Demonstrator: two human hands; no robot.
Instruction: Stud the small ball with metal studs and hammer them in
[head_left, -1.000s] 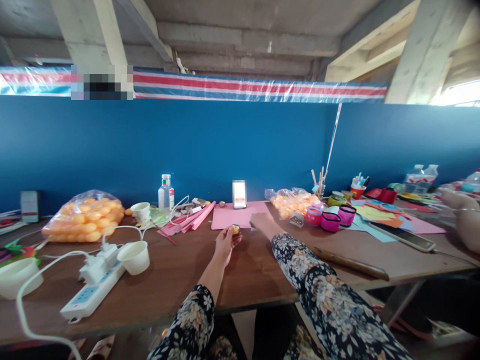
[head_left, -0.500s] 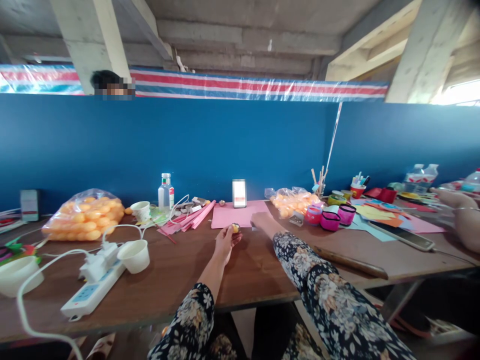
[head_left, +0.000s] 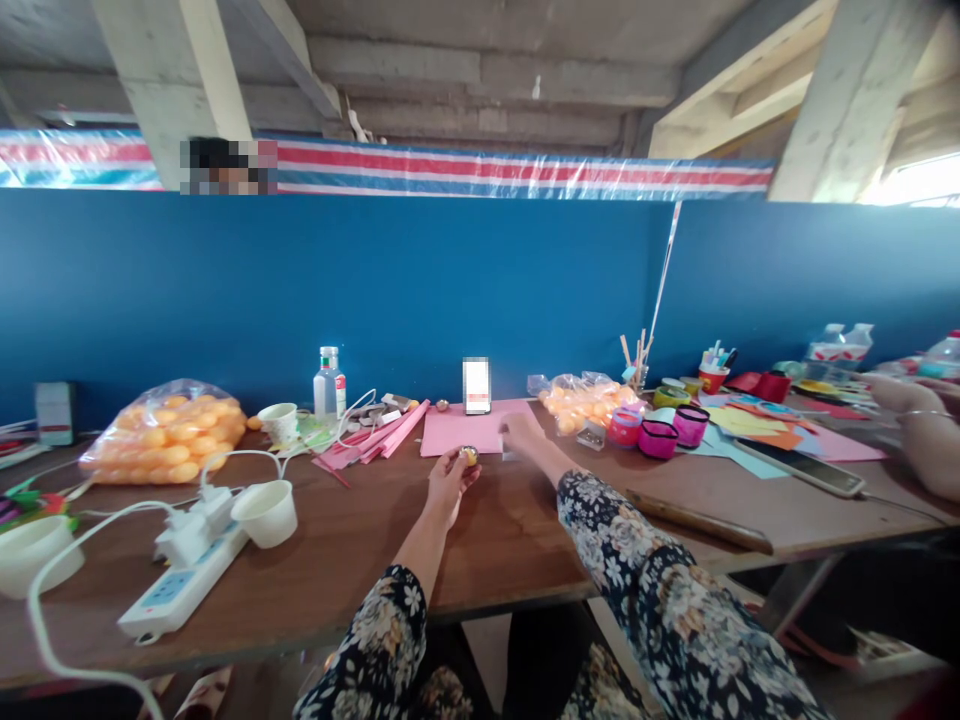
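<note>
My left hand [head_left: 448, 485] is closed on a small round yellow ball with a dark, shiny silvery covering [head_left: 469, 456], held above the front edge of the pink paper. To its right, my right hand [head_left: 523, 437] reaches over the pink paper [head_left: 450, 430] with fingers curled together. Whatever those fingertips hold, if anything, is too small to make out. A small clear flat piece [head_left: 511, 455] lies just below them. Behind the paper stands a phone [head_left: 477, 388] with a blurred-out screen. Another small shiny ball [head_left: 442, 405] rests near the paper's back left.
Bags of orange balls lie left [head_left: 161, 440] and right [head_left: 585, 402]. A power strip [head_left: 184, 585] and white cup [head_left: 266, 512] are at the left front. A brown stick [head_left: 701, 522] lies right, beyond it colored papers [head_left: 757, 430] and another person's hand [head_left: 911, 400].
My right hand has lifted slightly and its fingers have curled in above the pink paper. My left hand keeps the ball in nearly the same place.
</note>
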